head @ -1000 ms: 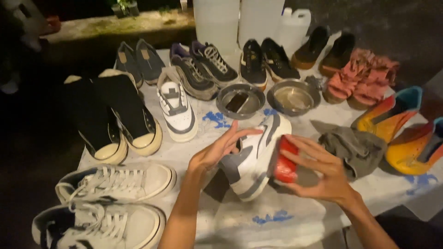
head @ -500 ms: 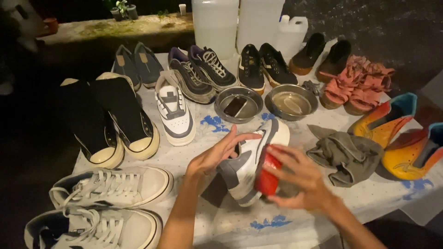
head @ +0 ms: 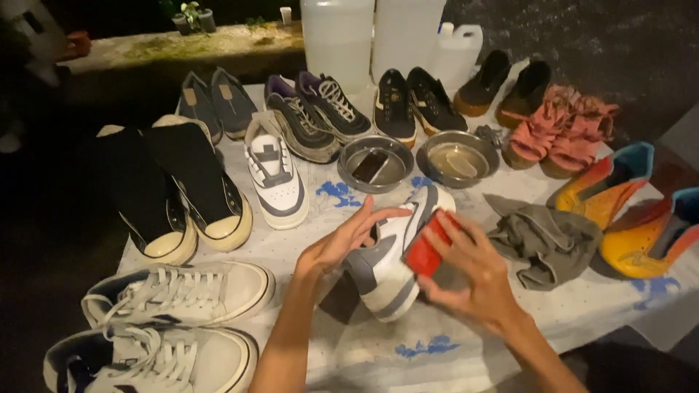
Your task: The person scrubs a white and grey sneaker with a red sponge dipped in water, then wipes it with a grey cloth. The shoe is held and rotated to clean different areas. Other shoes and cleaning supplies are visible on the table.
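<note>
Head view — my left hand [head: 342,244] is steadying a white-and-grey sneaker [head: 389,266] tipped on its side near the middle of the cloth-covered table [head: 510,327], fingers spread along its upper. My right hand [head: 470,280] is pressing a red block [head: 426,244] against the sneaker's side, fingers clamped around the block. A crumpled grey rag [head: 546,244] is lying just beside that hand. Two metal bowls [head: 375,164] are sitting beyond the sneaker, with a matching white sneaker [head: 275,171] upright to their left.
</note>
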